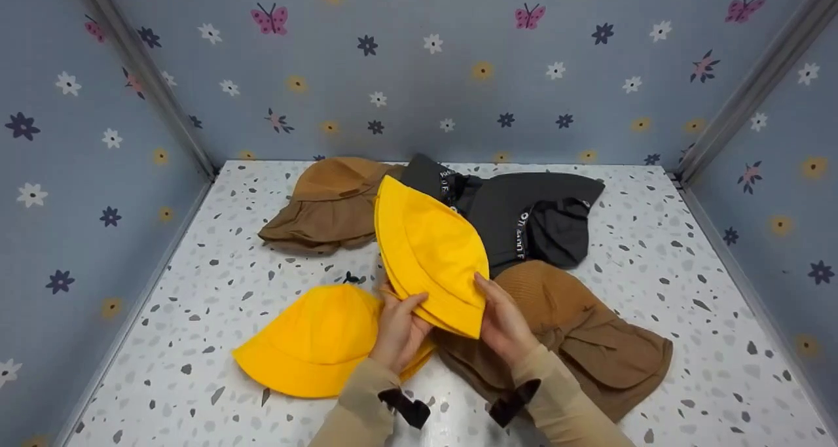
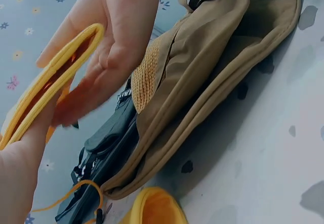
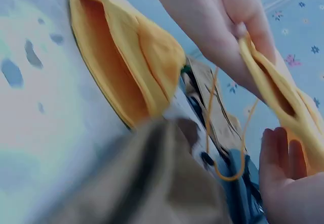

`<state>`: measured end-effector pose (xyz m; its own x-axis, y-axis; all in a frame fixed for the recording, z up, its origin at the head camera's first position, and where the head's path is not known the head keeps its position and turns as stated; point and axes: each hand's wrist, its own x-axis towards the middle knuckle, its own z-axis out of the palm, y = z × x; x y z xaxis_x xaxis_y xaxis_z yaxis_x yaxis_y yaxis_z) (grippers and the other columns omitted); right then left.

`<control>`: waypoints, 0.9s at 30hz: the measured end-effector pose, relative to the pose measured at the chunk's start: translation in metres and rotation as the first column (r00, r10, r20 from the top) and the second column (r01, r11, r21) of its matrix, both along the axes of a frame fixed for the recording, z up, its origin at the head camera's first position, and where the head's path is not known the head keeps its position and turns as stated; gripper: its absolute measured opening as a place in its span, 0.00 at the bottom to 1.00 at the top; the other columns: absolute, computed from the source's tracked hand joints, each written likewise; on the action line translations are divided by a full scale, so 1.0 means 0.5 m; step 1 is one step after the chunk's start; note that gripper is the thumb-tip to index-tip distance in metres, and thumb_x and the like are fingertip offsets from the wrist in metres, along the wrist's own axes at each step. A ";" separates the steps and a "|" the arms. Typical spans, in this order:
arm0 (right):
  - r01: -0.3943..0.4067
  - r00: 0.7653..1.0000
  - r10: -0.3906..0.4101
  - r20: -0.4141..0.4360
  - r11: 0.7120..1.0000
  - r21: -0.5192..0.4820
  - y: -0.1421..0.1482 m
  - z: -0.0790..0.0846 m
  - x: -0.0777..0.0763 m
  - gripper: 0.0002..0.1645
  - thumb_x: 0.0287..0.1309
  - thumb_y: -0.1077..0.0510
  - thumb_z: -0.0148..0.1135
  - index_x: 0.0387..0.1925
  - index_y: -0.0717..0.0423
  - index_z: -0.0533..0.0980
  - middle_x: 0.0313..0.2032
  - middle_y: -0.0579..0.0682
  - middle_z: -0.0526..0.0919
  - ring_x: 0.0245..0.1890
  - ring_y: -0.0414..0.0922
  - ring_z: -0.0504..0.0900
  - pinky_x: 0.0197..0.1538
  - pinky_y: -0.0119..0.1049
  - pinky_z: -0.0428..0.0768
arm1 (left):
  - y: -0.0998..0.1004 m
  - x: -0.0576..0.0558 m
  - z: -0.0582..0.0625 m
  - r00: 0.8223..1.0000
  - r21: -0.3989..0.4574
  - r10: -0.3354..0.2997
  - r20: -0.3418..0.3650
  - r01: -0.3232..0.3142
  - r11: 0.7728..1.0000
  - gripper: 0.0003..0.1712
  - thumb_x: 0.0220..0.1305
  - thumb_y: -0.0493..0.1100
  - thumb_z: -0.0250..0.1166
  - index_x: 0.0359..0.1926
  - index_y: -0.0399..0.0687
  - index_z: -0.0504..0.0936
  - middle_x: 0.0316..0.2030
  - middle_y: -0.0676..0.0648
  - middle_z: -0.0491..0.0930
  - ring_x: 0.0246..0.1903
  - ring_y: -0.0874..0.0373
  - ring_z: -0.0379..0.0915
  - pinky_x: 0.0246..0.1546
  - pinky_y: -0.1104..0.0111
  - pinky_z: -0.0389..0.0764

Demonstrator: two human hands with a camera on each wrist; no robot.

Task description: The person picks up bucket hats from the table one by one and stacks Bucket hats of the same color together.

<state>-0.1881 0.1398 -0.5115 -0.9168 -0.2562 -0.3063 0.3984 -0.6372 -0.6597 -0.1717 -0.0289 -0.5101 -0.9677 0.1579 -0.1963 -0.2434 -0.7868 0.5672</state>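
A yellow bucket hat [image 1: 438, 244], pressed flat with its brim edges together, is held up over the table between both hands. My left hand [image 1: 402, 329] pinches the brim at its lower left, thumb on top. At the hat's right edge my right hand [image 1: 507, 319] holds it between the thumb and fingers behind; those fingers look fairly straight in the left wrist view. An orange cord [image 3: 226, 177] dangles from the held hat in the right wrist view. Beneath and left of the left hand lies a second yellow bucket hat [image 1: 321, 336].
A brown hat with a neck flap [image 1: 609, 355] lies under and right of the right hand. Another brown hat [image 1: 334, 201] sits at the back left. Dark grey caps [image 1: 497, 205] with lettered straps lie at the back centre. Patterned walls [image 1: 432, 80] enclose the speckled table [image 1: 694, 342].
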 end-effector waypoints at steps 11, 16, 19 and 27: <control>-0.040 0.999 0.040 -0.009 0.999 0.024 -0.036 -0.003 0.039 0.32 0.72 0.58 0.53 0.73 0.54 0.55 0.54 0.52 0.79 0.54 0.48 0.81 0.56 0.51 0.81 | 0.009 -0.001 0.002 0.994 -0.022 0.108 -0.017 -0.108 0.994 0.57 0.68 0.22 0.43 0.73 0.75 0.18 0.77 0.43 0.41 0.75 0.46 0.46 0.73 0.56 0.60; -0.048 0.999 0.049 -0.013 0.996 0.081 -0.042 -0.004 0.042 0.34 0.70 0.62 0.55 0.72 0.55 0.55 0.55 0.58 0.77 0.53 0.53 0.82 0.52 0.54 0.83 | 0.008 -0.002 0.003 0.991 -0.065 0.126 -0.036 -0.128 0.990 0.56 0.68 0.22 0.44 0.74 0.69 0.19 0.77 0.43 0.40 0.75 0.49 0.45 0.75 0.58 0.55; -0.042 0.999 0.045 -0.022 0.992 0.122 -0.043 -0.004 0.041 0.33 0.70 0.62 0.56 0.71 0.56 0.56 0.53 0.58 0.78 0.51 0.52 0.83 0.49 0.49 0.85 | 0.007 -0.001 0.003 0.991 -0.076 0.124 -0.043 -0.127 0.989 0.57 0.67 0.22 0.45 0.75 0.69 0.20 0.77 0.43 0.42 0.75 0.49 0.45 0.75 0.58 0.55; -0.018 0.998 0.031 -0.053 0.973 0.230 -0.041 -0.004 0.037 0.33 0.67 0.63 0.60 0.69 0.55 0.59 0.49 0.54 0.80 0.47 0.49 0.84 0.45 0.46 0.87 | 0.006 0.002 0.002 0.992 -0.091 0.106 -0.066 -0.112 0.990 0.49 0.66 0.22 0.47 0.77 0.63 0.38 0.75 0.45 0.48 0.73 0.52 0.50 0.75 0.60 0.58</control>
<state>-0.1696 0.1195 -0.5134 -0.9284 -0.2075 -0.3083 0.3706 -0.4568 -0.8087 -0.1706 -0.0260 -0.5090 -0.9887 0.0347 -0.1460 -0.1224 -0.7490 0.6511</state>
